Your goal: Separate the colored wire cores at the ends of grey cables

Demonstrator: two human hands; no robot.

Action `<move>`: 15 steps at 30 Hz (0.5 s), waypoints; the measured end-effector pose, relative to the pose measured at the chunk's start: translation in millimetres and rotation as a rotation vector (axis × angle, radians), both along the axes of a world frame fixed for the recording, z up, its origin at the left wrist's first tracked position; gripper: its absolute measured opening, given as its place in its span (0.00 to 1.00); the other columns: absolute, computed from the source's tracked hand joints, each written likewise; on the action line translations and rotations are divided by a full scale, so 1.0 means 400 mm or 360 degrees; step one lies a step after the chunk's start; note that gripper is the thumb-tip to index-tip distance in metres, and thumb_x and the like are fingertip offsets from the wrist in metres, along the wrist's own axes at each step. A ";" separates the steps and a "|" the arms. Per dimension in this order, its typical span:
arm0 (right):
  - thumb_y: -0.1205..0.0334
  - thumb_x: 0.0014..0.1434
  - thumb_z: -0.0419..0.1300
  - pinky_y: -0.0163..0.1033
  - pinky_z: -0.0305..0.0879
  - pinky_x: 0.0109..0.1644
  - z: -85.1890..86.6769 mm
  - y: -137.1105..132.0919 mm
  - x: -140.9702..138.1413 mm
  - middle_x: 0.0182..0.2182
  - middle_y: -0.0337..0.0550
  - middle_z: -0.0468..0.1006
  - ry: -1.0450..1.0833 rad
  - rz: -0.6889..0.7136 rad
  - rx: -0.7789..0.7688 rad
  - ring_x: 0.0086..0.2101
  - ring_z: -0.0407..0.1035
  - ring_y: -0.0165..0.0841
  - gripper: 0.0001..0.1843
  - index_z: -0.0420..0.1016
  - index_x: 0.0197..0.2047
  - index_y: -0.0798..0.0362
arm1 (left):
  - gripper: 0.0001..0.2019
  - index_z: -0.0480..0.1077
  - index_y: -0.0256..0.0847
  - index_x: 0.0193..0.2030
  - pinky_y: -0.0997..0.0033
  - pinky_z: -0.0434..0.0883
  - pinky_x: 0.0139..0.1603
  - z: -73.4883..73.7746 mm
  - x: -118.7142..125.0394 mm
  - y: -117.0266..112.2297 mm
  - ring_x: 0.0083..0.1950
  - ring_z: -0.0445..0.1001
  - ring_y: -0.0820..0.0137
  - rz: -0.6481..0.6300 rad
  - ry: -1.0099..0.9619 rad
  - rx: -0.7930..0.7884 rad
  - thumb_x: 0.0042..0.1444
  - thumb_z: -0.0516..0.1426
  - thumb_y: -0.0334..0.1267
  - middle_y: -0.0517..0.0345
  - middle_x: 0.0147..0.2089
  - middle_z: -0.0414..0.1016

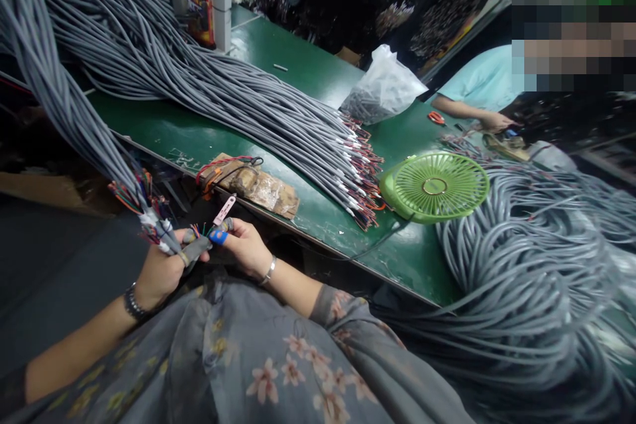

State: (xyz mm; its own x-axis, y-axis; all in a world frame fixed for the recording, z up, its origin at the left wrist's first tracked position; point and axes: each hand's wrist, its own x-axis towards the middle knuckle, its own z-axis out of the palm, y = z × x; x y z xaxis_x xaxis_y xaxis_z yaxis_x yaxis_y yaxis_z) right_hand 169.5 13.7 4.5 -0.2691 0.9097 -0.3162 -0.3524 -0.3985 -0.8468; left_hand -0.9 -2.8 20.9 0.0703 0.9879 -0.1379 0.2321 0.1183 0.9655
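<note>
My left hand (166,265) is closed around a bundle of grey cables (106,152) that comes down from the upper left. Coloured wires (130,195) fan out from the stripped cable ends, near white wrapping. Close beside it, my right hand (247,248) pinches at the thin coloured wires (199,230) of one cable end between the two hands. Grey wraps cover several fingertips, and a blue band (218,236) is on the right thumb. A pale pink strip with a hole (224,211) stands just above the right fingers; whether they hold it is unclear.
On the green table (293,96) lies a thick row of grey cables (238,96). Near its edge are a taped block (263,192), a green fan (434,187) and a plastic bag (385,86). Coiled cables (527,265) fill the right. A co-worker's hand (497,122) works across the table.
</note>
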 end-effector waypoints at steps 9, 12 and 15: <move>0.44 0.35 0.85 0.36 0.65 0.33 -0.008 -0.001 -0.005 0.23 0.32 0.74 -0.0016 0.0019 -0.0029 0.26 0.64 0.27 0.30 0.74 0.27 0.50 | 0.18 0.80 0.44 0.19 0.67 0.64 0.27 -0.003 -0.001 -0.004 0.23 0.68 0.67 0.0027 0.0037 0.0052 0.48 0.67 0.55 0.55 0.19 0.77; 0.44 0.37 0.84 0.36 0.65 0.33 -0.013 -0.004 -0.009 0.23 0.33 0.74 -0.0031 -0.0024 -0.0053 0.25 0.64 0.28 0.28 0.73 0.27 0.50 | 0.16 0.81 0.45 0.19 0.66 0.65 0.27 -0.008 -0.001 -0.007 0.23 0.68 0.66 0.0130 0.0068 0.0059 0.49 0.66 0.53 0.54 0.20 0.77; 0.45 0.39 0.84 0.36 0.63 0.33 -0.017 -0.007 -0.016 0.23 0.33 0.74 0.0001 -0.0068 -0.0062 0.25 0.63 0.28 0.27 0.74 0.27 0.50 | 0.17 0.81 0.45 0.19 0.65 0.67 0.28 -0.006 0.003 -0.008 0.24 0.70 0.65 0.0182 0.0048 0.0019 0.47 0.67 0.55 0.54 0.20 0.79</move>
